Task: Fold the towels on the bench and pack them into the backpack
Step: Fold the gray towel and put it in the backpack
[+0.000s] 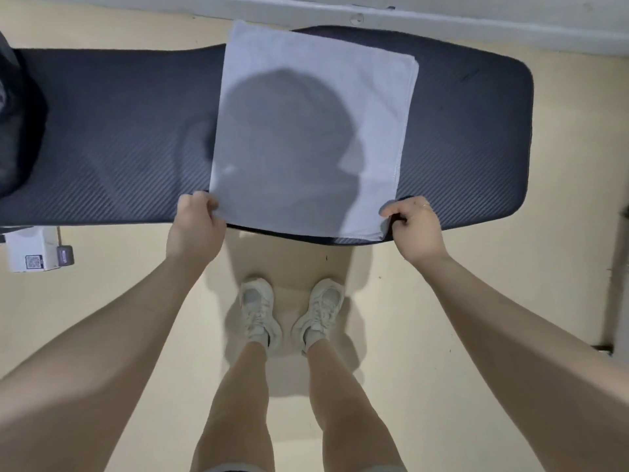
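Note:
A white towel (313,131), folded into a layered rectangle, lies across the dark padded bench (469,137), its far edge hanging past the bench's back. My left hand (197,221) pinches the towel's near left corner. My right hand (413,226) pinches the near right corner at the bench's front edge. A dark backpack (12,131) shows partly at the far left end of the bench, cut off by the frame.
A white box with a label (32,250) sits on the cream floor below the bench's left end. My feet in white sneakers (289,311) stand close to the bench. A wall base (442,15) runs behind the bench.

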Demonstrator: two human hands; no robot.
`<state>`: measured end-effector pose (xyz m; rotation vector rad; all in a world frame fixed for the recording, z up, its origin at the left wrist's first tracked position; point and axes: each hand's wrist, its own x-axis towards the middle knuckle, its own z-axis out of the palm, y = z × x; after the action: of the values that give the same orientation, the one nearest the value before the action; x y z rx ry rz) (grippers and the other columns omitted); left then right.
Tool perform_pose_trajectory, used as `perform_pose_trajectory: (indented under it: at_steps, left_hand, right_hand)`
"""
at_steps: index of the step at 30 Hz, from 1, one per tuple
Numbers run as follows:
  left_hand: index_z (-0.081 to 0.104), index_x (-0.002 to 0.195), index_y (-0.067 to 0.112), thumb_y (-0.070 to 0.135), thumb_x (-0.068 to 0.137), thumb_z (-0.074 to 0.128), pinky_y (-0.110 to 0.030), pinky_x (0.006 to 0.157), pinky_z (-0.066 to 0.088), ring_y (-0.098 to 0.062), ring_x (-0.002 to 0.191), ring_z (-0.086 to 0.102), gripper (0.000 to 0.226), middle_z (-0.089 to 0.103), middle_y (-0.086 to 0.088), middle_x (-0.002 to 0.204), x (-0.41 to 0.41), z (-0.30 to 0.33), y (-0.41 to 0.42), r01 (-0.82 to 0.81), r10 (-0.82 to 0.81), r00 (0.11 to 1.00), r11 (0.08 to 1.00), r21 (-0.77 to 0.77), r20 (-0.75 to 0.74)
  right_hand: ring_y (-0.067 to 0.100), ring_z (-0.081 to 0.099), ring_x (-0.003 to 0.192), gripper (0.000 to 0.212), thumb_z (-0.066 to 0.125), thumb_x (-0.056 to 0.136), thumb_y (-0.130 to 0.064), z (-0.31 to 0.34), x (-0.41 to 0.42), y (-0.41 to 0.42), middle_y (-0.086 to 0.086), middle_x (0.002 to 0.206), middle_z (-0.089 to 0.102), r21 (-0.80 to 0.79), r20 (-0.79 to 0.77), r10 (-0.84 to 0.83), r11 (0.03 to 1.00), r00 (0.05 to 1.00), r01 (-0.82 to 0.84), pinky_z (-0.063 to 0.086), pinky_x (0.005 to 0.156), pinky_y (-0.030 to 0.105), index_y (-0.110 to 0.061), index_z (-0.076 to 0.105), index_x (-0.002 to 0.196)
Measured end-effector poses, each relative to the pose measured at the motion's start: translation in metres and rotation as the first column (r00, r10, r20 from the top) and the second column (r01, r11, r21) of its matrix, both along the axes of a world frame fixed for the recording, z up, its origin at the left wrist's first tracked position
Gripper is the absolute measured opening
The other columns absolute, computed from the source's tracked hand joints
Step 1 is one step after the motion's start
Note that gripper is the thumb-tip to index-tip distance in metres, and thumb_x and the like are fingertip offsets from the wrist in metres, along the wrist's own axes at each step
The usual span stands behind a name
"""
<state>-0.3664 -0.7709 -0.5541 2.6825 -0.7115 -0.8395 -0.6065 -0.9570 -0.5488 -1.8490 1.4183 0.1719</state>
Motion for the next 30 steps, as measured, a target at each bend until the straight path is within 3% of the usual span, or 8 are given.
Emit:
perform_pose_trajectory:
  at_steps: [3,6,12,14,18,22,25,30]
  left_hand:
    - [0.049,0.109,0.000,0.014,0.091,0.046,-0.027,0.073,0.032,-0.022,0.085,0.043,0.023,0.051,-0.017,0.111,-0.006,-0.004,-0.008,-0.203,0.204,0.979,0.973,-0.107,-0.001]
    - [0.050,0.101,0.001,0.020,0.086,0.056,-0.026,0.070,0.033,-0.021,0.084,0.046,0.025,0.054,-0.012,0.097,-0.006,-0.010,-0.010,-0.286,0.282,0.958,0.950,-0.127,-0.053]
    - [0.049,0.060,0.013,0.020,0.087,0.060,-0.027,0.054,0.033,-0.016,0.054,0.039,0.030,0.045,-0.001,0.060,0.003,-0.009,-0.012,-0.476,0.449,0.838,0.879,-0.014,-0.310]
    - [0.050,0.066,0.018,0.022,0.090,0.059,-0.023,0.059,0.038,-0.010,0.060,0.045,0.026,0.051,0.001,0.070,0.008,-0.001,-0.010,-0.550,0.483,0.738,0.835,-0.006,-0.472]
    - [0.051,0.078,0.018,0.024,0.095,0.049,-0.018,0.061,0.047,-0.006,0.065,0.055,0.018,0.059,0.006,0.072,0.016,0.011,-0.002,-0.731,0.456,0.455,0.681,-0.029,-0.764]
    - [0.049,0.071,0.012,0.022,0.093,0.054,-0.017,0.042,0.035,-0.008,0.047,0.040,0.025,0.041,-0.001,0.057,0.012,0.010,0.013,-0.498,0.391,0.565,0.864,0.078,-0.727]
    - [0.044,0.063,0.013,0.019,0.091,0.057,-0.023,0.051,0.029,-0.013,0.049,0.038,0.032,0.042,-0.005,0.055,0.010,0.005,0.018,-0.393,0.379,0.683,0.911,0.124,-0.624]
    - [0.053,0.077,0.014,0.019,0.092,0.055,-0.020,0.065,0.041,-0.012,0.064,0.051,0.017,0.058,0.002,0.069,0.004,0.010,0.007,-0.635,0.549,0.430,0.748,0.192,-0.717]
  right_hand:
    - [0.026,0.053,0.099,0.024,0.050,0.086,-0.005,-0.012,0.003,0.014,0.014,0.105,0.056,-0.020,-0.016,-0.323,0.946,0.946,0.323,0.036,0.082,0.021,-0.001,0.051,0.111]
    - [0.023,0.050,0.094,0.038,0.059,0.087,-0.019,-0.015,0.011,0.025,0.006,0.097,0.054,0.061,-0.078,-0.531,0.842,0.844,0.535,0.041,0.087,0.034,-0.003,0.045,0.118]
    - [0.014,0.048,0.058,0.022,0.064,0.082,-0.006,-0.016,0.021,0.036,0.008,0.078,0.055,0.354,-0.023,-0.822,0.526,0.569,0.773,0.047,0.053,0.021,-0.014,0.047,0.072]
    - [0.011,0.045,0.054,0.028,0.060,0.087,-0.006,-0.009,0.014,0.033,0.003,0.068,0.052,0.428,0.016,-0.793,0.555,0.609,0.713,0.041,0.045,0.015,-0.016,0.045,0.065]
    - [0.011,0.049,0.061,0.030,0.057,0.090,-0.013,0.002,0.000,0.030,0.000,0.069,0.052,0.457,0.053,-0.730,0.625,0.682,0.633,0.040,0.059,0.022,-0.018,0.043,0.063]
    - [0.017,0.046,0.057,0.030,0.058,0.087,-0.018,0.001,-0.008,0.034,0.005,0.066,0.051,0.364,-0.072,-0.600,0.728,0.797,0.581,0.035,0.055,0.027,-0.015,0.045,0.060]
    - [0.017,0.042,0.060,0.031,0.061,0.085,-0.023,-0.002,-0.009,0.037,0.005,0.065,0.049,0.275,-0.121,-0.547,0.783,0.829,0.557,0.036,0.059,0.028,-0.014,0.047,0.059]
    - [0.015,0.052,0.060,0.013,0.057,0.088,-0.010,-0.001,-0.002,0.044,0.004,0.070,0.055,0.327,0.000,-0.677,0.696,0.736,0.640,0.045,0.061,0.025,-0.011,0.047,0.080]
